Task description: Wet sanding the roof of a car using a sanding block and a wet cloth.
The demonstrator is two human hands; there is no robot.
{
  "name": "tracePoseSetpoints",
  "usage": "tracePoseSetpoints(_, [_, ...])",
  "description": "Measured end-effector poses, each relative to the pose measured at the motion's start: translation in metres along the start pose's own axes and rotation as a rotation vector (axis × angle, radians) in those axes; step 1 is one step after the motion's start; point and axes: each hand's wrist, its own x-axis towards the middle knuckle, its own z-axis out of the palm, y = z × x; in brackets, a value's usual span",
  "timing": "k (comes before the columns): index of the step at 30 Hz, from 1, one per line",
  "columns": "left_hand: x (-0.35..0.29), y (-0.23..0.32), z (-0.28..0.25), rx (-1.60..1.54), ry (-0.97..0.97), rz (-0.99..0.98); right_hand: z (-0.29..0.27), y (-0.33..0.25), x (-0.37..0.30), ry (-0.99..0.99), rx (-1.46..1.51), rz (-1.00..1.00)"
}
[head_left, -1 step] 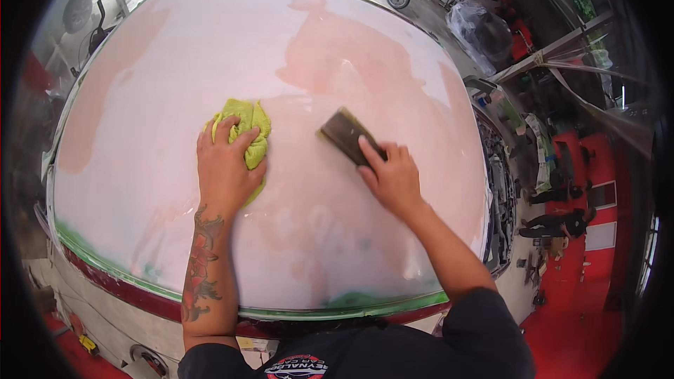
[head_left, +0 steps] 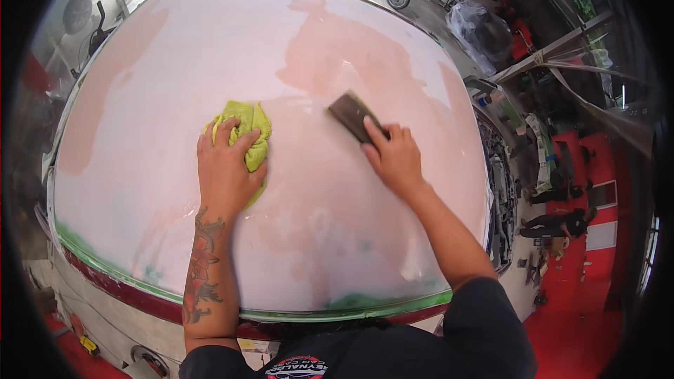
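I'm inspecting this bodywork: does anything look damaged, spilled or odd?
The car panel looks odd because its colour is uneven: pinkish-tan patches interrupt the pale surface, and a green strip lines its near edge. I can't tell whether that is damage.

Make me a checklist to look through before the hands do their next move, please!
1. Left hand on the yellow-green cloth: ok, its fingers spread over it.
2. Cloth lying on the pale panel: ok.
3. Right hand gripping the dark block: ok, it holds the near end.
4. Block and cloth apart: ok, bare panel shows between them.
5. Panel all one colour: not ok, there are pink patches and green near the edge.
6. Block's underside clean: cannot tell, it's hidden.
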Motion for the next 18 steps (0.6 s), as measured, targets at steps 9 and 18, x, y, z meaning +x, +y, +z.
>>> tracePoseSetpoints(9, [0.002, -0.003, 0.003, -0.019, 0.002, 0.001, 0.011, 0.006, -0.020, 0.045, -0.047, 0.061])
tracePoseSetpoints(18, [-0.002, 0.000, 0.000, 0.015, -0.006, 0.008, -0.014, 0.030, -0.052, -0.031, -0.009, 0.099])
